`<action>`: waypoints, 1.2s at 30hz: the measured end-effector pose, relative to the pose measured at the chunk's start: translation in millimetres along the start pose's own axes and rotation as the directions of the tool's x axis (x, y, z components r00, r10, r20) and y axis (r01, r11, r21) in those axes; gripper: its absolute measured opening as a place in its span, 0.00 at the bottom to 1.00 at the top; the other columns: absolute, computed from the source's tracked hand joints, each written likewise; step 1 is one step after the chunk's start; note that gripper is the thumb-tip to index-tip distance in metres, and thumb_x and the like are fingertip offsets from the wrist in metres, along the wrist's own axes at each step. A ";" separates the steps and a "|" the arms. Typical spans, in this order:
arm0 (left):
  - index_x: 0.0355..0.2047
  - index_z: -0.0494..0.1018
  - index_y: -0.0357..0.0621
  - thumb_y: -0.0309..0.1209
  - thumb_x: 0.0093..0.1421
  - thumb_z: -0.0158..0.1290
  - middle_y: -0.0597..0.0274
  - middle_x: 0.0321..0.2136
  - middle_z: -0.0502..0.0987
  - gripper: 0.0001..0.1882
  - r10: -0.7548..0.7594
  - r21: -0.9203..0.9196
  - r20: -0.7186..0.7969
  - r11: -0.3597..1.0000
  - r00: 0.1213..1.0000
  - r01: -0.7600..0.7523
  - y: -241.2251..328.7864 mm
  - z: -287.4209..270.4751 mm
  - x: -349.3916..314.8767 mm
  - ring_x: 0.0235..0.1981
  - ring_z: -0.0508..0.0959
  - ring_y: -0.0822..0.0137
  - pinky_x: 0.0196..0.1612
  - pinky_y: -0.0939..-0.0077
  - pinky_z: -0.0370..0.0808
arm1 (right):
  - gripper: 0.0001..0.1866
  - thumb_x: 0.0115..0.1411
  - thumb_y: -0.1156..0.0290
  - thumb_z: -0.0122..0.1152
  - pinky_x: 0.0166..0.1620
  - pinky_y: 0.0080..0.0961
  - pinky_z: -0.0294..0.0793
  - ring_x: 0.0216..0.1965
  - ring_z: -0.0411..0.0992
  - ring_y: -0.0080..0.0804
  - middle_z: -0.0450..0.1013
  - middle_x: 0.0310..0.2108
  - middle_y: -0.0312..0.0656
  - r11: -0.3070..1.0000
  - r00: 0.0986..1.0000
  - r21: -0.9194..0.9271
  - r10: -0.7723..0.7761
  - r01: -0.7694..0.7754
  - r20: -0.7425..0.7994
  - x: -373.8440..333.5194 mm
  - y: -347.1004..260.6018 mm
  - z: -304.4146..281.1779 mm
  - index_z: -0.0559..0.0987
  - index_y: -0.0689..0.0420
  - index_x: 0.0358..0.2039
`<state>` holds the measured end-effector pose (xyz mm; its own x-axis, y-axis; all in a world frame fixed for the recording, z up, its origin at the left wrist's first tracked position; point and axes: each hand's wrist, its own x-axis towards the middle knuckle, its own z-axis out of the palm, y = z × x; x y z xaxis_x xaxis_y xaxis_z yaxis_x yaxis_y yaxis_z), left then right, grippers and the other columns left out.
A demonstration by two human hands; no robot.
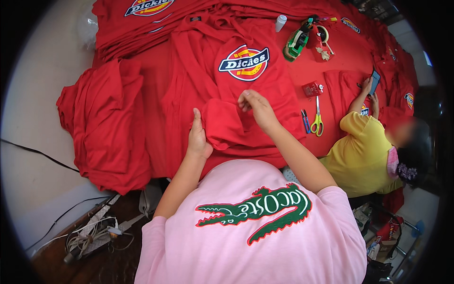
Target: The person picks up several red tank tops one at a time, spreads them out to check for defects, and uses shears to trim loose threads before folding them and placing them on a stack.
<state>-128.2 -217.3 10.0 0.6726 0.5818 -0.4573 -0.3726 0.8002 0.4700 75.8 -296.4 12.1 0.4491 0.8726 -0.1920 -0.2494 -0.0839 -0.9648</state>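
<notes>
A red sweatshirt point(189, 75) with a large round badge on its chest lies spread over the table in front of me. My left hand point(199, 138) is at a raised, folded part of it near the front edge, thumb upright and apart. The cloth hides the other fingers, which lie in or behind the fold. Just right of the fold, my right hand point(256, 107) hovers over the sweatshirt below the badge. Its fingers are curled with the tips drawn together; whether anything small is between them cannot be made out.
Piled red garments point(106, 128) lie to the left, with more stacked behind. At right are yellow-handled scissors point(317, 124), pens point(305, 121), a small red box point(312, 89), a green tape dispenser point(297, 44) and a white bottle point(281, 22). Nearby, a person in yellow point(359, 156) holds a phone point(374, 82).
</notes>
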 end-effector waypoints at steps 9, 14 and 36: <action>0.59 0.73 0.38 0.50 0.71 0.56 0.53 0.57 0.79 0.29 0.049 0.010 -0.031 0.999 0.998 -0.049 -4.0 2.5 -2.1 0.57 0.80 0.61 0.61 0.64 0.77 | 0.11 0.71 0.66 0.62 0.44 0.26 0.70 0.37 0.70 0.23 0.75 0.34 0.35 0.883 0.995 -0.458 -0.097 0.102 0.034 -15.1 -9.1 35.1 0.81 0.62 0.38; 0.50 0.79 0.36 0.42 0.67 0.64 0.55 0.46 0.84 0.21 0.142 0.181 -0.255 0.979 0.957 -0.097 -10.1 13.8 9.0 0.46 0.84 0.66 0.52 0.69 0.81 | 0.09 0.64 0.69 0.66 0.40 0.33 0.71 0.32 0.74 0.40 0.73 0.28 0.42 0.619 0.924 -0.721 -0.375 0.313 0.079 -11.6 -8.3 45.9 0.79 0.61 0.32; 0.47 0.78 0.41 0.43 0.73 0.52 0.59 0.45 0.83 0.17 -0.104 0.257 -0.303 0.948 0.947 0.186 -40.6 -19.8 39.6 0.44 0.83 0.66 0.45 0.68 0.80 | 0.08 0.55 0.66 0.66 0.33 0.40 0.70 0.28 0.74 0.39 0.73 0.27 0.42 0.019 0.602 -0.682 -0.487 0.732 0.633 -33.6 6.9 76.3 0.76 0.53 0.26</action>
<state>-99.2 -223.8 -42.2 0.4821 0.5122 -0.7108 -0.0640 0.8298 0.5544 -6.4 -289.6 25.7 -0.1511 0.8708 0.4678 0.9085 0.3088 -0.2814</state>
